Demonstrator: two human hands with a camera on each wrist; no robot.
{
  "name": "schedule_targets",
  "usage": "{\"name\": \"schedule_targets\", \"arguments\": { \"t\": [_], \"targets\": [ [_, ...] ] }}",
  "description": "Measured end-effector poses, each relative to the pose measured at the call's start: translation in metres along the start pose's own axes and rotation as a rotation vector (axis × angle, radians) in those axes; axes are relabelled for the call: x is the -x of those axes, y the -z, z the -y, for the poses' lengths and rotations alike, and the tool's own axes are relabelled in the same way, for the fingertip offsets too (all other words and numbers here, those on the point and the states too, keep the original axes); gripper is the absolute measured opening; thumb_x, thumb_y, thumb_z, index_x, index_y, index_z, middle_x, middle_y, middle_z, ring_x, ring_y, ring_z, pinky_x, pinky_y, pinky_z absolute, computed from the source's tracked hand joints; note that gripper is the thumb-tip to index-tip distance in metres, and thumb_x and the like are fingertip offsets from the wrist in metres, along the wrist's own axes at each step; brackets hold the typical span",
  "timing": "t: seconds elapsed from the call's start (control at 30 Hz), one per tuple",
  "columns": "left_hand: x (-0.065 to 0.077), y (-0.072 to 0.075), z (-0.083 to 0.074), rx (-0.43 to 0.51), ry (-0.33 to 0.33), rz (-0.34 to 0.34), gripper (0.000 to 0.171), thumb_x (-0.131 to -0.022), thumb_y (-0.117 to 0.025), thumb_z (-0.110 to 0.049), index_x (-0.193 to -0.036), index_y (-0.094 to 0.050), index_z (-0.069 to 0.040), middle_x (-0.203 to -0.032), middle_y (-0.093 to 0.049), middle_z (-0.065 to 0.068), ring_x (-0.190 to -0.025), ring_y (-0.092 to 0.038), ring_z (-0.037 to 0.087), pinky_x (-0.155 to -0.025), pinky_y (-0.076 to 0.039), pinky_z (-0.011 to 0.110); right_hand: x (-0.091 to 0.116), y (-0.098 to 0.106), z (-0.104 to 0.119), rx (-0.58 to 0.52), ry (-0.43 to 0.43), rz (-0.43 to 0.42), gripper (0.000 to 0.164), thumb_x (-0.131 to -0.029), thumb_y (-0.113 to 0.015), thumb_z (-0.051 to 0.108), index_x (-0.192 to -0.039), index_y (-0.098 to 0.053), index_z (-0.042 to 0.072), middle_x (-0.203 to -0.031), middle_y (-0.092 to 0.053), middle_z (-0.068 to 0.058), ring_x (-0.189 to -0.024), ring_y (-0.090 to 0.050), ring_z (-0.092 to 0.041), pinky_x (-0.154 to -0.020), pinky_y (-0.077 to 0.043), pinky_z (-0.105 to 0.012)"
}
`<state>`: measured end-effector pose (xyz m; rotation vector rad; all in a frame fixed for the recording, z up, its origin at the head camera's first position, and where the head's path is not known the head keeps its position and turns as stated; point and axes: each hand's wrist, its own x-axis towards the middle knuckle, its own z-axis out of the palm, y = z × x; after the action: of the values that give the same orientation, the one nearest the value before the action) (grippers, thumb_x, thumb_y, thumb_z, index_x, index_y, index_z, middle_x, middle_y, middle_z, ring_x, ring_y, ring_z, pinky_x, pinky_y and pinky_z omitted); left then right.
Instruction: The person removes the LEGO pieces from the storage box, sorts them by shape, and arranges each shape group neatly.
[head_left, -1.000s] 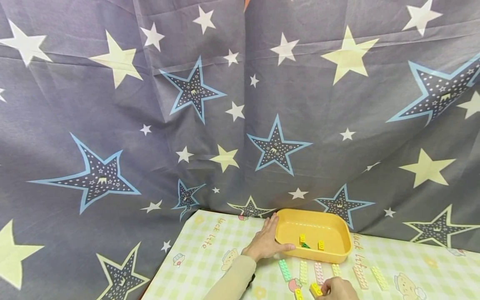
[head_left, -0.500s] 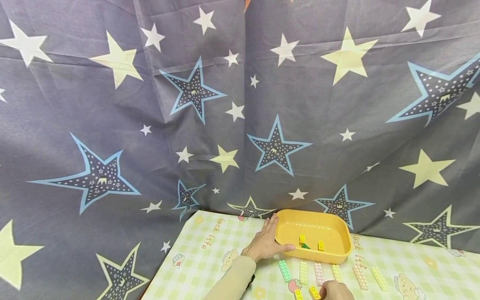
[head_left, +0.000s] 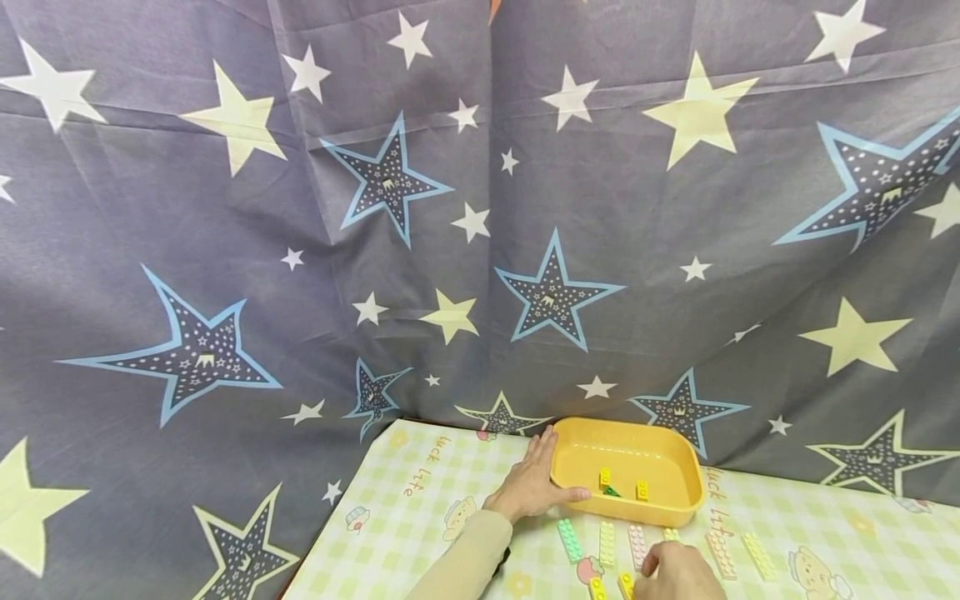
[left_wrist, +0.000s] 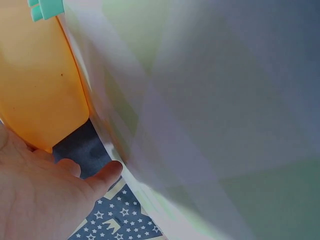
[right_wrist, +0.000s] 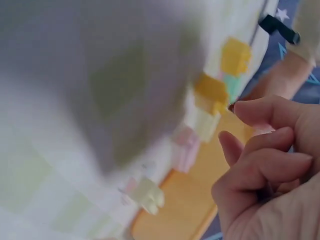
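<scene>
In the head view my left hand (head_left: 534,490) rests at the left end of a yellow plastic tray (head_left: 693,492), fingers along its side and thumb across the front rim. Inside lie two small yellow bricks (head_left: 642,490) and a green piece (head_left: 612,492). My right hand (head_left: 678,573) is over the front of the table, fingers loosely bent, a gap between thumb and forefinger. Right beside its fingertips stands a yellow toy brick (right_wrist: 211,91); the right wrist view shows nothing held. Another yellow brick (head_left: 597,588) is left of it.
A row of pastel building bricks lies before the tray: green (head_left: 569,541), pale yellow (head_left: 607,544), pink (head_left: 637,547), peach (head_left: 722,555) and more pale yellow. The checked tablecloth (head_left: 420,533) meets a star-patterned curtain (head_left: 300,208) behind.
The yellow brick by my right hand has shifted slightly left and turned straighter. My right fingers have drawn a little away from it. The left hand and tray stay put.
</scene>
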<state>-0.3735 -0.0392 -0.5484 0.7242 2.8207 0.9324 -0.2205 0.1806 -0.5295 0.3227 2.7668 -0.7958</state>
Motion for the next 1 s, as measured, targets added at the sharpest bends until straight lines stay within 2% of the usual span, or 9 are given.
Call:
{"name": "schedule_targets", "arguments": {
  "t": [0.13, 0.23, 0.53, 0.73, 1.0],
  "targets": [
    [0.000, 0.001, 0.000, -0.007, 0.002, -0.004, 0.123, -0.089, -0.081, -0.068, -0.177, -0.014, -0.014, -0.187, -0.012, 0.003, -0.173, -0.016, 0.033, -0.129, -0.035, 0.072, 0.004, 0.019, 0.010, -0.030, 0.102, -0.128, 0.016, -0.085, -0.087, 0.015, -0.081, -0.072, 0.010, -0.076, -0.067, 0.000, -0.070, -0.057, -0.019, -0.064, -0.047, -0.033],
    [0.000, 0.002, 0.000, -0.011, 0.002, -0.005, 0.124, -0.089, -0.081, -0.068, -0.177, -0.013, -0.014, -0.187, -0.012, 0.003, -0.173, -0.016, 0.034, -0.129, -0.035, 0.071, -0.001, 0.032, 0.014, -0.057, 0.160, -0.208, 0.015, -0.084, -0.086, 0.013, -0.080, -0.073, 0.009, -0.075, -0.069, 0.000, -0.068, -0.056, -0.018, -0.062, -0.047, -0.032],
    [-0.001, 0.004, -0.001, -0.015, 0.008, -0.002, 0.123, -0.089, -0.081, -0.068, -0.177, -0.013, -0.015, -0.187, -0.012, 0.002, -0.174, -0.016, 0.033, -0.130, -0.035, 0.071, -0.042, 0.058, 0.007, -0.060, 0.228, -0.348, 0.014, -0.084, -0.085, 0.011, -0.078, -0.075, 0.004, -0.074, -0.074, -0.002, -0.067, -0.063, -0.019, -0.059, -0.049, -0.035],
    [0.001, 0.003, -0.002, -0.002, 0.007, -0.001, 0.123, -0.089, -0.081, -0.068, -0.177, -0.014, -0.015, -0.187, -0.012, 0.002, -0.174, -0.016, 0.033, -0.130, -0.035, 0.071, -0.062, 0.061, 0.003, -0.031, 0.198, -0.363, 0.017, -0.086, -0.085, 0.014, -0.075, -0.074, 0.009, -0.073, -0.073, 0.000, -0.066, -0.063, -0.019, -0.056, -0.048, -0.035],
    [-0.002, -0.002, 0.002, 0.003, 0.015, 0.003, 0.123, -0.089, -0.080, -0.070, -0.178, -0.013, -0.017, -0.187, -0.011, 0.000, -0.174, -0.015, 0.032, -0.130, -0.035, 0.070, -0.075, 0.061, 0.003, 0.006, 0.189, -0.358, 0.024, -0.088, -0.085, 0.016, -0.070, -0.070, 0.011, -0.066, -0.064, 0.001, -0.060, -0.055, -0.017, -0.051, -0.040, -0.031]
  ]
}}
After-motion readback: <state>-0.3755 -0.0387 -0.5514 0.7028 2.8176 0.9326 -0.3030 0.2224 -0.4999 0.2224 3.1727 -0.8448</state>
